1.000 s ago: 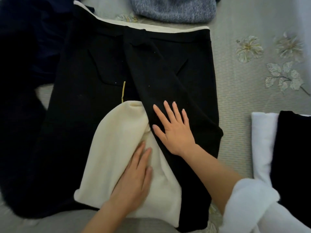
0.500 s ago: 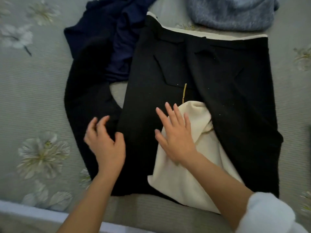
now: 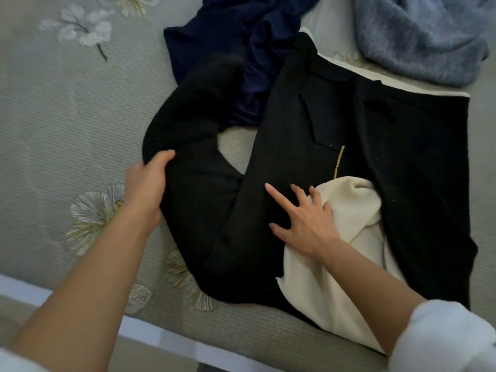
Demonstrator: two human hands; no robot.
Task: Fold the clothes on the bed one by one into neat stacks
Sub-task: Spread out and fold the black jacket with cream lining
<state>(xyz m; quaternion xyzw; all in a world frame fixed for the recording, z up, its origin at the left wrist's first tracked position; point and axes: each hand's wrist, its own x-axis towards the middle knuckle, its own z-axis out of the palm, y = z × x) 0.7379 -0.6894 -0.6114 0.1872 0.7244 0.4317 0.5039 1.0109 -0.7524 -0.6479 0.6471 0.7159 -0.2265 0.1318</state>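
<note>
No words, numbers, labels or signs can be read here, not on the coat (image 3: 402, 162) and not on the bed (image 3: 53, 130).

black coat (image 3: 349, 157) spread flat on bed, cream lining (image 3: 335, 277) exposed

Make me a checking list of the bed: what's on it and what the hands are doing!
Surface: grey bed cover with embroidered flowers.
Job's things: black coat lying spread, cream lining showing; navy garment and fuzzy blue sweater unfolded behind it.
Clutter: nothing seen.
Hands: left hand grips the coat's black sleeve; right hand rests with spread fingers on coat and lining.
Cables: nothing seen.
Surroundings: white bed edge at the near side.
</note>
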